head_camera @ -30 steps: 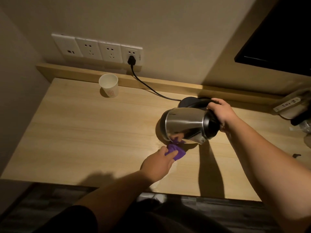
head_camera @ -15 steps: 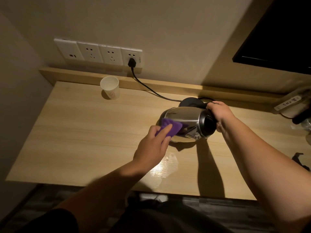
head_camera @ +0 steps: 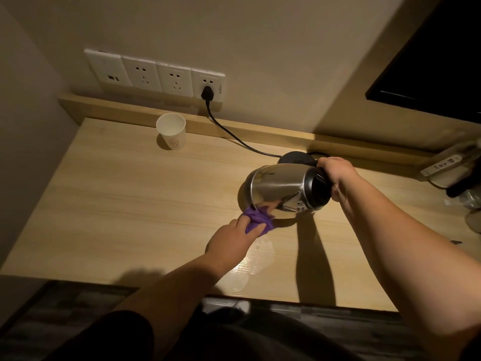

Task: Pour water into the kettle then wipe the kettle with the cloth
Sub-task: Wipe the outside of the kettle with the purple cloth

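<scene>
Wooden desk (head_camera: pixel 130 204): kettle (head_camera: pixel 281 188) tipped sideways, base leftward, lid rightward.

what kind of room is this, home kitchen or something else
Probably a hotel room, not a kitchen. A wooden desk runs along the wall under a row of sockets, with a paper cup, a kettle and a remote on it.

Dim, warm yellowish light falls from above, toward 12 o'clock. Long dark arm shadows stretch toward 6 o'clock across the worktop (head_camera: pixel 117 204), where a soft glare patch (head_camera: pixel 250 267) shines near the front edge. The steel kettle (head_camera: pixel 281 186) mirrors its surroundings. Things at 3 o'clock are blurred, and wide-angle bending skews the edges.
</scene>
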